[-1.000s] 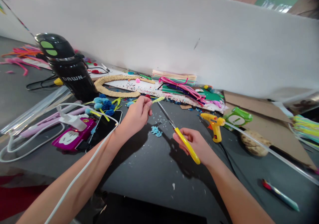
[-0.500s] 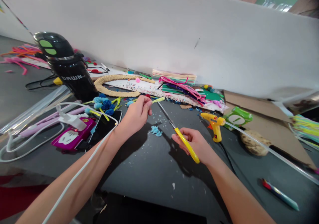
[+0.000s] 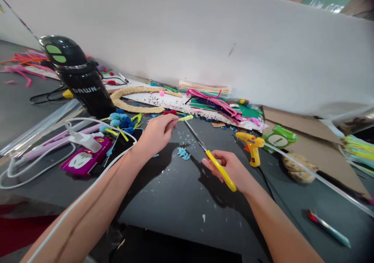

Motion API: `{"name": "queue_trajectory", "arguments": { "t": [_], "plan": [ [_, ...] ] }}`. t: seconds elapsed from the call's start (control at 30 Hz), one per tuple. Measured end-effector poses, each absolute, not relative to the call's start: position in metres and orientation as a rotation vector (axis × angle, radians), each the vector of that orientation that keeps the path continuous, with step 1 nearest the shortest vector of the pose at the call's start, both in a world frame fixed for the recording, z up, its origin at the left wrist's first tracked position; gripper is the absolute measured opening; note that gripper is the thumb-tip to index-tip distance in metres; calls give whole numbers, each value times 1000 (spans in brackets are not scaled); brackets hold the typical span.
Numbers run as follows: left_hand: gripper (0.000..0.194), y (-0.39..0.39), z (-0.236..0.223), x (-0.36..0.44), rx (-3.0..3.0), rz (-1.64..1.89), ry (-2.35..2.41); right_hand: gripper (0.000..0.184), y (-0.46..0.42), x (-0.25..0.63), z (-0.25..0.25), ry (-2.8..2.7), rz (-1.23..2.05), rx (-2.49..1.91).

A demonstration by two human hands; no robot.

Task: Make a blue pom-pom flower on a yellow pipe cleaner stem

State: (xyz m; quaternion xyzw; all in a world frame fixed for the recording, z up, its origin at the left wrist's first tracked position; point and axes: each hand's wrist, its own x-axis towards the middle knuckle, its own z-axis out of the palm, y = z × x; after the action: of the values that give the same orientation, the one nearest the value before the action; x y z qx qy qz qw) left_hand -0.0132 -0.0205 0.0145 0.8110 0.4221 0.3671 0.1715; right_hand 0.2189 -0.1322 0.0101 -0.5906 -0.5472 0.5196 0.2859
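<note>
My left hand (image 3: pixel 159 132) is closed on a pale yellow-green pipe cleaner (image 3: pixel 186 118), whose fuzzy end sticks out to the right past my fingertips. In my right hand (image 3: pixel 230 169) are yellow-handled scissors (image 3: pixel 219 165), their metal blades pointing up and left. The blade tips reach just under the pipe cleaner's end; I cannot tell whether they touch it. Below, on the dark table, lies a small heap of light blue clippings (image 3: pixel 183 153). Left of my left hand sit blue pompom flowers (image 3: pixel 124 120) with yellow-green stems.
A black bottle (image 3: pixel 83 83) and a purple power strip (image 3: pixel 86 157) stand at left, a white cable (image 3: pixel 96 183) crossing my left forearm. To the right are a yellow glue gun (image 3: pixel 251 146), cardboard (image 3: pixel 327 154) and a pen (image 3: pixel 329 228). A beige wrapped ring (image 3: pixel 117 101) lies behind.
My left hand has turned slightly, its back now more upward, and shifted a little left and down. The scissors and my right hand have barely moved.
</note>
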Motion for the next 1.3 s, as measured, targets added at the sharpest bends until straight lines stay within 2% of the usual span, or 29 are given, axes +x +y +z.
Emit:
{"name": "queue_trajectory", "arguments": {
  "t": [0.3, 0.47, 1.3],
  "plan": [
    [24, -21, 15, -14, 2413, 1094, 1254, 40, -132, 219, 18, -1501, 1413, -1600],
    [22, -23, 16, -12, 2248, 1161, 1184, 42, -134, 222, 23, -1511, 1463, -1505],
    [24, -24, 14, -8, 2109, 1113, 1052, 47, -133, 219, 11, -1457, 1516, -1367]
  ]
}}
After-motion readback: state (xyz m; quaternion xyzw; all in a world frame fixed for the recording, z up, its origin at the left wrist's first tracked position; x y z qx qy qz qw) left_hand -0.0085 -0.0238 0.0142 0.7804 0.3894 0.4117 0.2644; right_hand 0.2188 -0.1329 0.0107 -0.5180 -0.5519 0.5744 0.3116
